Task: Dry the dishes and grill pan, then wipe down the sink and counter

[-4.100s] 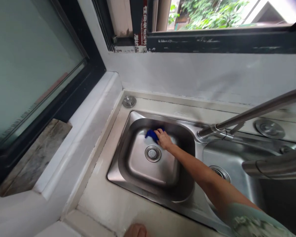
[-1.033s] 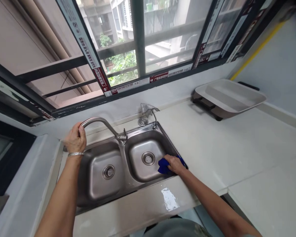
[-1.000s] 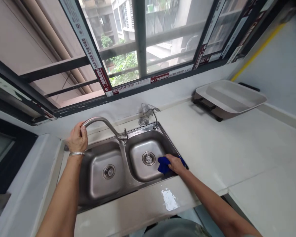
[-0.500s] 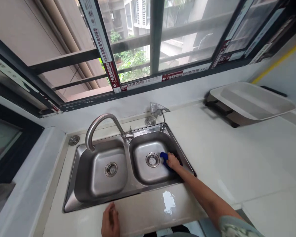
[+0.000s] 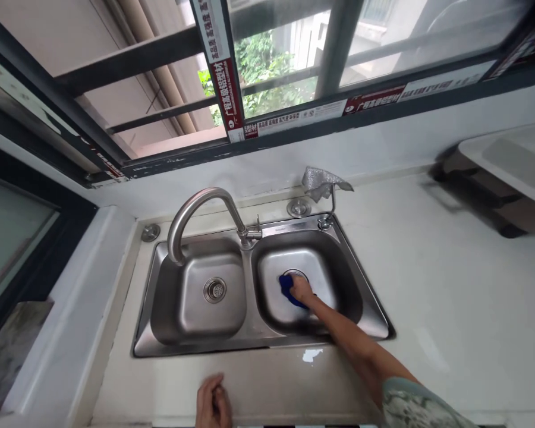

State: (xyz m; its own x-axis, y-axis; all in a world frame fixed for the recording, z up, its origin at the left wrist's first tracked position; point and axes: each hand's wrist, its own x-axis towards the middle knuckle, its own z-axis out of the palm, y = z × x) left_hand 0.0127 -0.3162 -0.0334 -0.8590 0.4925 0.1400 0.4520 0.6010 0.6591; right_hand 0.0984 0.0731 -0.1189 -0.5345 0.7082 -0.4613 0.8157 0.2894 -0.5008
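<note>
My right hand (image 5: pixel 302 290) is closed around a dark blue cloth (image 5: pixel 286 288) down in the right basin of a stainless steel double sink (image 5: pixel 255 340). Cloth and hand lie over the basin floor by its drain (image 5: pixel 296 274), covering part of it. On the counter in front of the sink rests my left hand (image 5: pixel 214 403), holding nothing, its fingers loosely bent and the thumb apart. A curved metal faucet (image 5: pixel 199 201) reaches over the left basin, where another drain strainer (image 5: pixel 214 290) shows.
A silvery mesh cloth (image 5: pixel 321 181) hangs over a thin spout behind the right basin. Round metal plugs (image 5: pixel 299 207) stand on the ledge. A pale tray-like lid (image 5: pixel 512 154) tops a dark container at right. A small wet patch (image 5: pixel 311 355) glints on the front counter. Windows (image 5: pixel 276 71) line the back.
My right hand has moved the blue cloth leftward from the right side of the basin to the drain. The view has shifted; my left hand still rests at the front counter.
</note>
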